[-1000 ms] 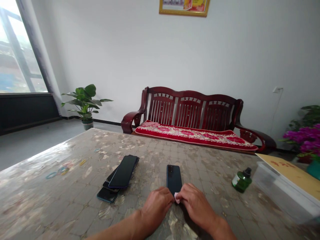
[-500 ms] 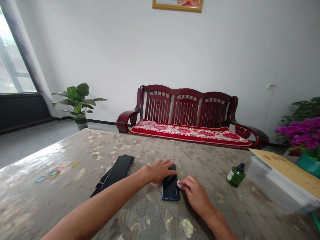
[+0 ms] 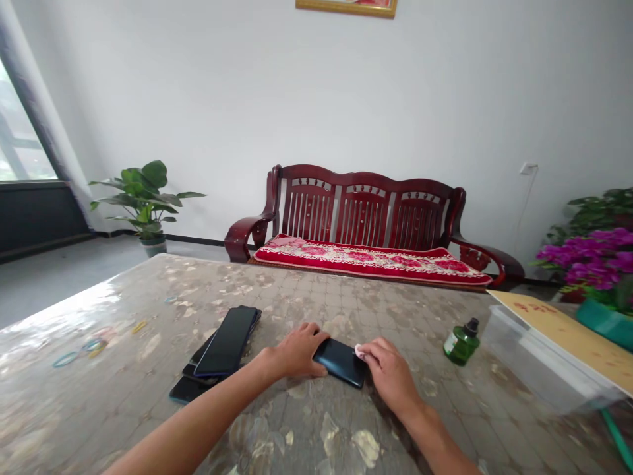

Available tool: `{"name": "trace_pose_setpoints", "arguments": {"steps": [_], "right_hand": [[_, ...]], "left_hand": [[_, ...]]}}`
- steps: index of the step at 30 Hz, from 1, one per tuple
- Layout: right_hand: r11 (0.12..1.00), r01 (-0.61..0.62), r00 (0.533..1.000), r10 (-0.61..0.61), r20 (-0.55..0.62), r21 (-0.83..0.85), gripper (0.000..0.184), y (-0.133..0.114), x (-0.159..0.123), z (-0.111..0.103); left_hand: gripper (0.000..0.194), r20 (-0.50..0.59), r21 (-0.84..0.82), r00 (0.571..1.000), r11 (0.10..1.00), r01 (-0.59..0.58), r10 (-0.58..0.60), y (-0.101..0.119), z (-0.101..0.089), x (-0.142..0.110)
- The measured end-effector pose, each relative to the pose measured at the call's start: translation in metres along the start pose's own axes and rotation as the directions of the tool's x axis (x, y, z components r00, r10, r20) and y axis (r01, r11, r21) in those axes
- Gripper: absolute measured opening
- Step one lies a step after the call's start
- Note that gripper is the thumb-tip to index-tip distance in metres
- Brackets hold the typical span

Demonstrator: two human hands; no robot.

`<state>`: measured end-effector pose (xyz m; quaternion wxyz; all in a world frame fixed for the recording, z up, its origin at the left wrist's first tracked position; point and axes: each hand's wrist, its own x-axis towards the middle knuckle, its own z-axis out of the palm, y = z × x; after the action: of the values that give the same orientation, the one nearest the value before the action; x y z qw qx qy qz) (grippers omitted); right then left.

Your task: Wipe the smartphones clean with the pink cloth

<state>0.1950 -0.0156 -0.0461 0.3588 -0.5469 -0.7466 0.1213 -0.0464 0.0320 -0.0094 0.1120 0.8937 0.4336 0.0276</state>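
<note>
A dark blue smartphone lies slantwise on the patterned tablecloth, back side up. My left hand grips its left end between thumb and fingers. In my right hand a small white wad, perhaps a tissue or cotton pad, is pinched and touches the phone's right end. Left of my left hand rests a stack of several phones, the top one with its black screen up. To the right of my right hand stands a small green bottle with a black cap.
A clear plastic box with a tan card on top stands at the right. Several coloured rubber bands lie on the left of the table. Beyond it is a red wooden bench; purple flowers are at right.
The phone has turned from upright to slantwise. My left hand has gone from lying over its top to gripping its left end. The right hand still pinches the white wad against it.
</note>
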Motion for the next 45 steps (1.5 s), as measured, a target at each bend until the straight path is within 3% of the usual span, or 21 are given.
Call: {"name": "trace_pose_setpoints", "arguments": {"steps": [7,14,17,23,30,37,43,45], "right_hand": [[0.980,0.109,0.993,-0.099,0.065,-0.165,0.022,-0.004,-0.005,-0.001],[0.961,0.237,0.957,-0.206,0.204,-0.144,0.023,-0.023,-0.017,0.003],[0.958,0.212,0.969,-0.180,0.171,-0.193,0.022,-0.021,-0.013,0.005],[0.948,0.133,0.991,-0.129,0.033,-0.288,0.023,-0.008,-0.006,0.007],[0.935,0.250,0.968,-0.236,0.085,-0.250,0.022,-0.030,-0.019,0.016],[0.932,0.144,0.982,-0.176,-0.068,-0.333,0.027,-0.001,-0.012,0.008],[0.933,0.240,0.971,-0.234,0.055,-0.267,0.022,-0.021,-0.016,0.015],[0.944,0.210,0.977,-0.211,0.025,-0.254,0.023,-0.020,-0.014,0.014]], "left_hand": [[0.067,-0.132,-0.052,0.991,0.999,0.001,-0.008,-0.007,0.022,-0.023],[0.064,-0.213,-0.134,0.977,0.991,-0.021,-0.008,-0.011,0.032,-0.027],[0.065,-0.230,-0.152,0.973,0.988,-0.017,-0.018,-0.013,0.034,-0.030],[0.064,-0.182,-0.191,0.981,0.976,-0.108,0.073,-0.014,0.032,-0.035],[0.058,-0.193,-0.201,0.979,0.974,-0.106,0.067,-0.013,0.033,-0.036],[0.050,-0.146,-0.023,0.986,0.996,-0.089,0.085,-0.002,0.019,-0.040],[0.053,-0.140,0.123,0.982,0.987,-0.107,0.124,0.000,0.028,-0.036],[0.052,-0.147,0.177,0.979,0.977,-0.115,0.142,-0.001,0.032,-0.035]]}}
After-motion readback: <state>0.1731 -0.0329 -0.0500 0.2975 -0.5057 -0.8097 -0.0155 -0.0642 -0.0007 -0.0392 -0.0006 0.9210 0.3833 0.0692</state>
